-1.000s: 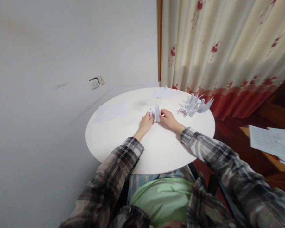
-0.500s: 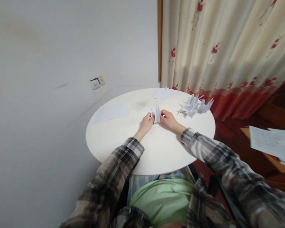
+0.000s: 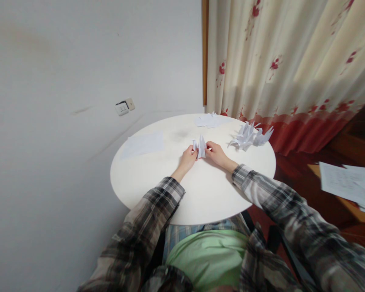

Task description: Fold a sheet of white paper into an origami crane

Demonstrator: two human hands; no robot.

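A small folded white paper figure (image 3: 200, 147) stands near the middle of the round white table (image 3: 200, 194). My left hand (image 3: 187, 156) pinches its left side with closed fingers. My right hand (image 3: 215, 152) pinches its right side, fingers closed too. Both forearms, in plaid sleeves, rest on the tabletop.
A pile of finished folded paper figures (image 3: 250, 136) lies at the table's right rim. A flat white sheet (image 3: 143, 144) lies at the left, more paper pieces (image 3: 209, 119) at the far edge. A flowered curtain (image 3: 286, 61) hangs behind; papers (image 3: 346, 182) lie on a wooden surface right.
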